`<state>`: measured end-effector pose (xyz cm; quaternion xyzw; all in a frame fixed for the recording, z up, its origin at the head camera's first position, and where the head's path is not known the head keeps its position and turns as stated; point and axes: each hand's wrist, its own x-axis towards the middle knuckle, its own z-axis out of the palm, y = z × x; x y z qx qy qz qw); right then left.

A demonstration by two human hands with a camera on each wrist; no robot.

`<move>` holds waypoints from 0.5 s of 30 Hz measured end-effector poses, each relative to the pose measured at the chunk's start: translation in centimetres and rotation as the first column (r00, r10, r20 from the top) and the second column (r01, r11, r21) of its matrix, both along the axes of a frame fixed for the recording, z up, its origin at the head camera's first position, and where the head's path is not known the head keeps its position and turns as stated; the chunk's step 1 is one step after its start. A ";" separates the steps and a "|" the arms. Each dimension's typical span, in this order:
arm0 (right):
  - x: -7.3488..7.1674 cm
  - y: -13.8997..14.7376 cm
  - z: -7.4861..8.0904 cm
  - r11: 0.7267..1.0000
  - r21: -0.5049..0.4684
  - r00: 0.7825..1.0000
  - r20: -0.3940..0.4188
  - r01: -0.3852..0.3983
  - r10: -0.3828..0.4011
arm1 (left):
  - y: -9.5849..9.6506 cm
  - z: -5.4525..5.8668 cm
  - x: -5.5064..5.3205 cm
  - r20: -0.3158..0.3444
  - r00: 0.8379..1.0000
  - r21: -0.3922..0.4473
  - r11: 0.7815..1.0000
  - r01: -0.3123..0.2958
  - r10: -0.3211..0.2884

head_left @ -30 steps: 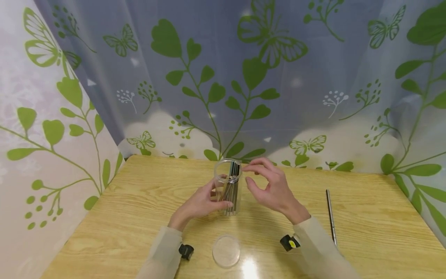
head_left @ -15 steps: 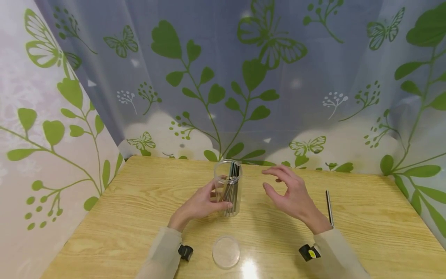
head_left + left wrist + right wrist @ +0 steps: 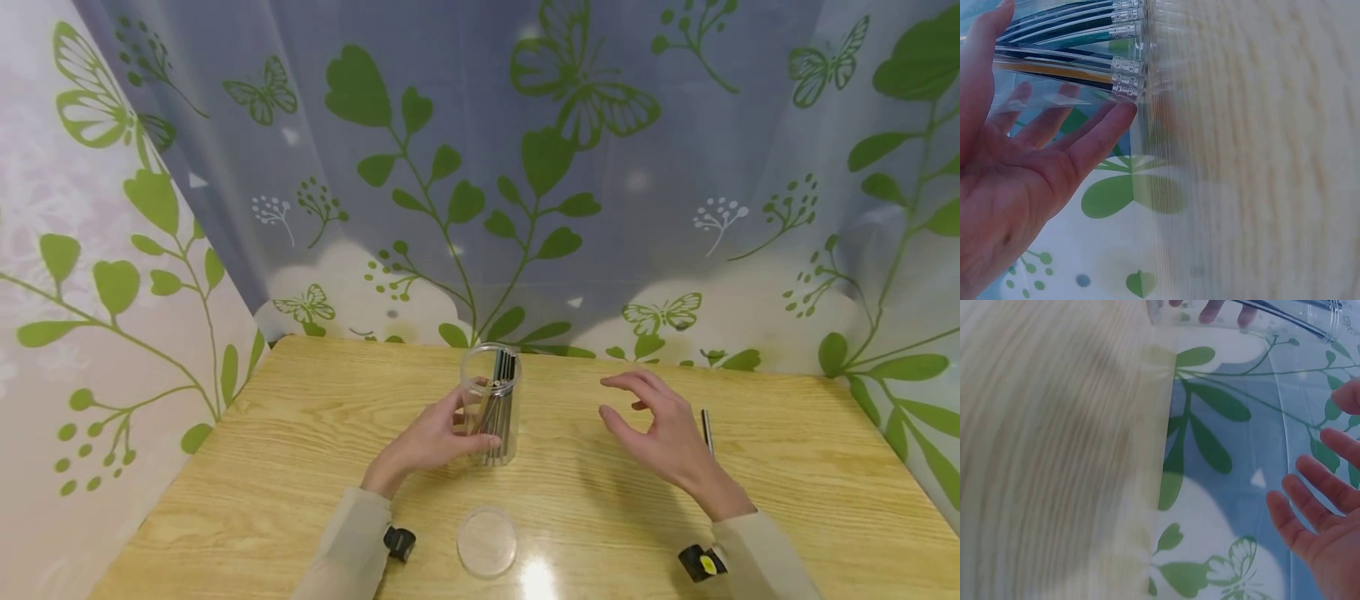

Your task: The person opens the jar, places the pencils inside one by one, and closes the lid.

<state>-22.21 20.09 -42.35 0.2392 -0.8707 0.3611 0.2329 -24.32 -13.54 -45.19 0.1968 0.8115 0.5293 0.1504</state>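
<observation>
A clear plastic jar point(image 3: 470, 408) stands upright on the table, its top uncovered. Several pencils point(image 3: 501, 408) lean inside it; metal-banded ends point(image 3: 1127, 65) point down at the jar's base in the left wrist view. My left hand point(image 3: 426, 437) holds the jar from the left, thumb across the front and fingers round the back. Well to the jar's right, my right hand point(image 3: 660, 433) is in the air, holding nothing, with its fingers loosely bent and apart. Another pencil point(image 3: 707, 429), dark and silver, lies beyond that hand, which partly hides it.
A round clear lid point(image 3: 487, 542) lies flat in front of the jar. The wood-grain table point(image 3: 300, 425) ends at a patterned curtain point(image 3: 450, 150) behind and along both sides. Each wrist bears a small black camera point(image 3: 400, 543).
My right hand has drawn away from the jar's rim toward the right, covering more of the loose pencil. The left hand and jar have stayed in place.
</observation>
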 end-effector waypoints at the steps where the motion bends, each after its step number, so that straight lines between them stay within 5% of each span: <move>1: 0.1 0.3 -0.1 1.000 0.009 1.000 0.013 0.013 -0.013 | 0.0 0.0 0.0 0.000 1.000 0.001 1.000 0.001 -0.001; 15: 1.5 3.8 -0.6 0.977 0.129 0.973 0.139 0.169 -0.186 | 0.0 -0.1 0.0 0.008 1.000 0.013 1.000 -0.002 0.002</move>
